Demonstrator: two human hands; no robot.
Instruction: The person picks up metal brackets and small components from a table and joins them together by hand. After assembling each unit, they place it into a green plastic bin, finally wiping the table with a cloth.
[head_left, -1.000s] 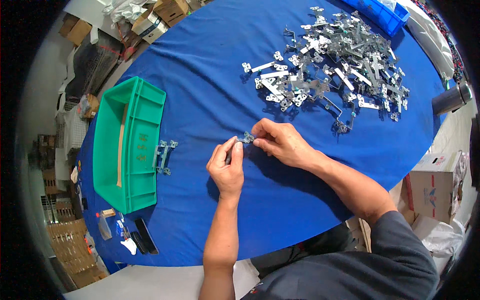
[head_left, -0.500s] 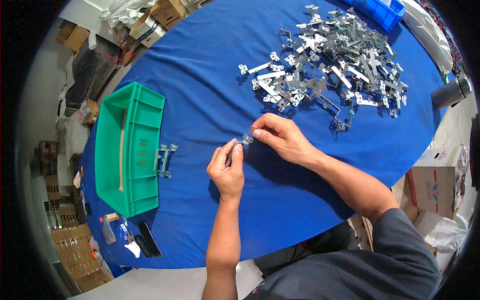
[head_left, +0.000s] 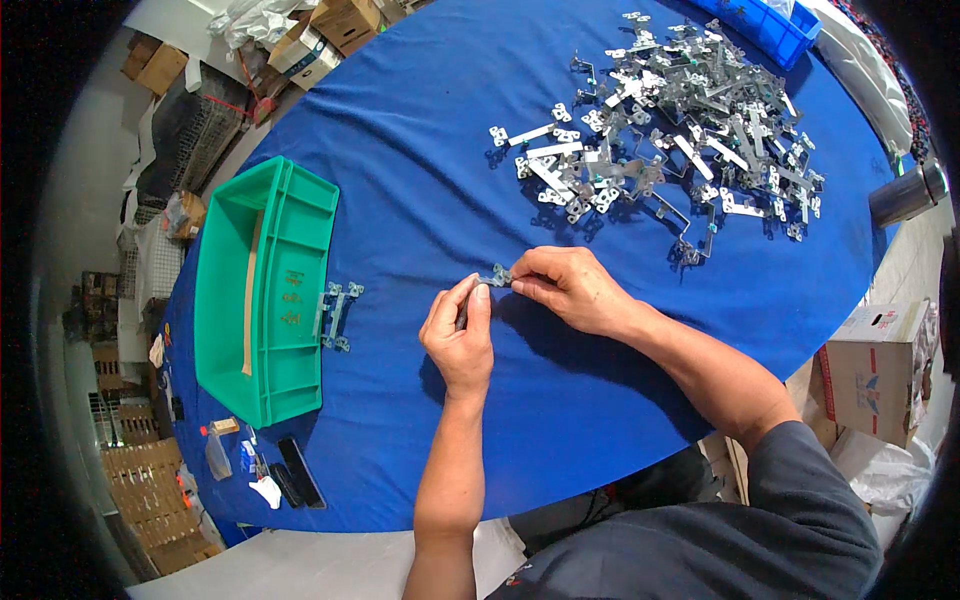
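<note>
Between thumb and fingers my left hand (head_left: 460,340) grips a small metal bracket (head_left: 497,276), whose holed end sticks out to the right. My right hand (head_left: 572,290) is closed in a pinch at that holed end; whatever its fingertips hold is too small to make out. Most of the bracket's body is hidden by my left fingers. Left of my hands, a few similar brackets (head_left: 338,316) lie beside a green plastic bin (head_left: 300,300). A large heap of silvery metal brackets (head_left: 690,110) spreads over the far right of the blue cloth (head_left: 420,150).
A blue crate (head_left: 770,30) stands behind the heap, and a metal cylinder (head_left: 908,190) is at the right edge. Near the front left lie a dark phone (head_left: 300,472) and a small clear bottle (head_left: 218,455). A cardboard box (head_left: 872,370) stands at the right, off the table.
My right hand has moved slightly down and its fingertips now meet the bracket's end, where a gap showed before. My left hand still grips the bracket. The whole view has shifted slightly.
</note>
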